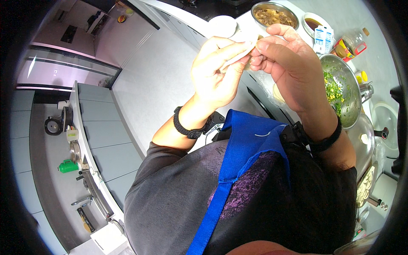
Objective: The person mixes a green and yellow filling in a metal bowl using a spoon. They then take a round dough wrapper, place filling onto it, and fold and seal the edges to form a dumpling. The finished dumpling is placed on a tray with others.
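Between my two hands is a thin, pale piece of dough (238, 58), apparently a dumpling wrapper folded over. My left hand (215, 73) supports it from the left with fingers and thumb. From the other side, the fingertips of my right hand (296, 67) pinch its edge. Whatever may be inside the fold is hidden. Right of my right hand stands a steel bowl (350, 92) with a chopped green and yellow mixture (334, 91). Another pale dough round (278, 93) lies partly behind my right hand.
A steel bowl of brownish food (275, 17) and a white bowl of dark liquid (312, 24) stand at the far end of the counter. Nearby are a white plate (222, 26) and a plastic bottle (352, 44). A tray of shaped dough pieces (366, 186) sits lower right.
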Demonstrator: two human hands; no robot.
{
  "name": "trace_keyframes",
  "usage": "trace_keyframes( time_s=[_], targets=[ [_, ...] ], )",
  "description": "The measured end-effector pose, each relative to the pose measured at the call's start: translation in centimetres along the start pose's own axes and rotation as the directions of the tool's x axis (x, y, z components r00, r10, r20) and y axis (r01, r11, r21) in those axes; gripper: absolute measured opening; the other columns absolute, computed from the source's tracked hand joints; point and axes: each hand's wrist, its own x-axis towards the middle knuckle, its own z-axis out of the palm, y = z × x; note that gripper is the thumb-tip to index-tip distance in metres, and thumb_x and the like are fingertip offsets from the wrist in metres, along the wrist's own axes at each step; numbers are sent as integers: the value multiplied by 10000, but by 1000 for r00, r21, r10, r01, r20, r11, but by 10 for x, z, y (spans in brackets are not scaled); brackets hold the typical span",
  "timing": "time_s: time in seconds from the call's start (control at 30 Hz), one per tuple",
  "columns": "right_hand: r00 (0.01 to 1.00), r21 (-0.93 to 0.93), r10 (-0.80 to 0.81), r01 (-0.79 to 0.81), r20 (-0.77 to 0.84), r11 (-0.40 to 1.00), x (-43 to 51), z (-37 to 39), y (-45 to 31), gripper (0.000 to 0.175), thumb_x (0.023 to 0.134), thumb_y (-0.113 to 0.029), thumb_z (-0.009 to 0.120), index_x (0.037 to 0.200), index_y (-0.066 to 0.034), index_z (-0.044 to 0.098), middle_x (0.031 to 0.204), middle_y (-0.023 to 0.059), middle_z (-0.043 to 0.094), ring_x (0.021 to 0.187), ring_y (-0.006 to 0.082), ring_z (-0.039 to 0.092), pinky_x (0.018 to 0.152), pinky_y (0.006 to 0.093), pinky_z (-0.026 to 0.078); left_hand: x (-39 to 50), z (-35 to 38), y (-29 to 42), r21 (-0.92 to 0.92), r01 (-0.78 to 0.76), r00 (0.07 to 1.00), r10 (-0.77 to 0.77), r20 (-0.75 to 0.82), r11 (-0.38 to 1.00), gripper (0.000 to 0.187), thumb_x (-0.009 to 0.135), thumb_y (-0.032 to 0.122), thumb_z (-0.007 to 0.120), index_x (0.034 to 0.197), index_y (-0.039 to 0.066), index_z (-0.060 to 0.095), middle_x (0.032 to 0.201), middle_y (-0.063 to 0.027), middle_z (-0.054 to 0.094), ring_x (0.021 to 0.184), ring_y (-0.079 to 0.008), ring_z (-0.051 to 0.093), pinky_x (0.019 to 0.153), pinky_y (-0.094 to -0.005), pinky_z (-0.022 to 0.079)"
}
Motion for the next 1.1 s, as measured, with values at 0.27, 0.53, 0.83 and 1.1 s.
trace_keyframes(
  time_s=[0.27, 0.53, 0.83, 1.1],
  targets=[
    [1000, -39, 21, -22, -10, 999, 0, -1, -2, 494, 800, -68, 608, 1190, 68, 337, 838, 113, 593, 761, 175, 571, 744, 290, 466, 1, -1, -4, 79, -70, 997, 69, 19, 994, 265, 754, -77, 649, 995, 29, 678, 871, -81, 610, 759, -155, 597, 646, -234, 484],
    [998, -32, 44, -42, 53, 999, 0, -5, -2, 541, 796, -77, 602, 1234, 67, 319, 873, 99, 570, 787, 183, 556, 769, 310, 451, 1, -3, -7, 139, -136, 990, 130, 52, 981, 301, 749, -124, 613, 1013, 12, 667, 886, -99, 594, 776, -166, 606, 667, -241, 499],
    [997, 25, 56, -57, 58, 998, 5, -9, 2, 484, 819, -85, 568, 1223, 70, 352, 863, 95, 558, 781, 179, 549, 761, 317, 452, -1, -3, -10, 139, -130, 990, 122, 65, 982, 292, 746, -124, 620, 1003, 5, 671, 877, -87, 589, 814, -184, 607, 690, -245, 493],
    [991, -64, 126, -123, 42, 990, 6, -18, 1, 520, 823, -82, 574, 1251, 87, 332, 840, 100, 560, 752, 171, 553, 738, 294, 463, -2, -3, -17, 166, -172, 983, 159, 87, 971, 368, 648, -112, 608, 951, 76, 700, 869, -73, 627, 788, -200, 621, 675, -278, 504]
  ],
)
